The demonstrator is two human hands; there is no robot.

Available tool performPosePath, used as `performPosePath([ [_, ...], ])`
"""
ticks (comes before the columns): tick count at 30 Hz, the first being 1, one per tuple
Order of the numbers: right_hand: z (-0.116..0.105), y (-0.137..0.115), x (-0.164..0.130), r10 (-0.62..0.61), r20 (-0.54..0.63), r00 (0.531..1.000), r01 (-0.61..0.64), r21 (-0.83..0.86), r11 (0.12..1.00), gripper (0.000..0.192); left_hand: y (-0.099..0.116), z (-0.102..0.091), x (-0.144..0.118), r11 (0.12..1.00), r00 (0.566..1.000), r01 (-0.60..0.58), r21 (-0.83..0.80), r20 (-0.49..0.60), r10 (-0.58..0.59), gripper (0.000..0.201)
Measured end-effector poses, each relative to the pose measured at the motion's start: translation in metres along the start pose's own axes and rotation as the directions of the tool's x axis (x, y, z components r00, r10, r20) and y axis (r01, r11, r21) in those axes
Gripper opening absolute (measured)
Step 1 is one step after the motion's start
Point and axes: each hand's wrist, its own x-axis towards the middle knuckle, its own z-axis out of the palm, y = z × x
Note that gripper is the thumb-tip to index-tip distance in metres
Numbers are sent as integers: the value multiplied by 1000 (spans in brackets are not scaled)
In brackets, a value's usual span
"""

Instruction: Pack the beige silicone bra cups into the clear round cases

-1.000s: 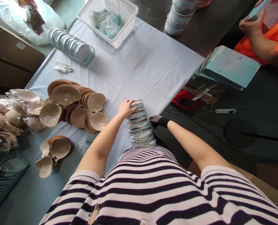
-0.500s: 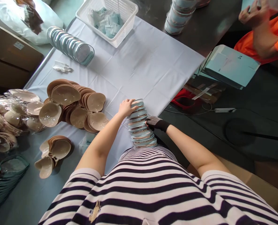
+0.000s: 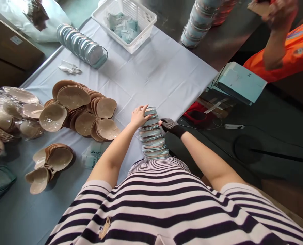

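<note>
A stack of clear plastic cases with teal rims lies in front of my striped shirt, at the table's near edge. My left hand, bare, is curved round the stack's far left side with its fingertips on the upper cases. On the other side, my right hand wears a dark grey fingerless-looking glove. Its fingers are curled, and the thumb and fingertips press on the edge of a case. To the left lie rows of beige adhesive bra cups and a smaller nested pile of bra cups.
A white basket of small packets stands at the far side. Near it lies another row of round clear cases. Bagged cups fill the left. Rightward are a pale blue box and a co-worker's orange sleeve.
The view has shifted slightly. Both my hands stay at the stack, with small finger movements. The co-worker's hand and orange sleeve at the upper right have moved.
</note>
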Motion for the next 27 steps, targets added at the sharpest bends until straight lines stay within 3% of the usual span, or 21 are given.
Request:
performPosePath([
  [2, -16, 29, -15, 186, 27, 982, -187, 10, 982, 12, 0, 2, 1, 1000, 1000, -7, -8, -9, 7, 71],
  [4, -16, 48, -22, 259, 122, 958, -261, 1, 965, 13, 1, 2, 4, 1000, 1000, -4, -14, -5, 4, 73],
  [8, -2, 60, -17, 203, 294, 934, -194, -58, 979, 6, 7, -3, 5, 1000, 1000, -7, -2, 5, 7, 73],
  [12, -2, 76, -4, 134, 435, 890, -122, -55, 991, 12, 9, -5, 7, 1000, 1000, -17, -14, 4, 18, 72],
  [15, -2, 90, -3, 87, 413, 907, -135, 89, 987, 26, 7, -6, 8, 999, 1000, -12, -30, 24, 13, 71],
  [17, 1, 92, -15, 17, 358, 933, -74, 146, 986, 37, 6, -8, 6, 999, 999, -13, -31, 38, 14, 71],
  [20, 6, 75, -38, -120, 287, 950, 93, 108, 990, 41, 4, -9, 7, 999, 999, -5, -32, 50, 6, 70],
  [23, 15, 41, -50, -83, 223, 971, 126, -186, 974, 37, 3, -7, 9, 999, 998, 8, -45, 58, -6, 70],
  [25, 26, 12, -51, 0, 174, 985, 83, -474, 876, 37, 4, -6, 9, 998, 998, 18, -53, 66, -15, 71],
  [27, 46, -16, -48, 31, 134, 991, 65, -653, 755, 36, 5, -5, 8, 998, 997, 22, -56, 73, -18, 71],
])
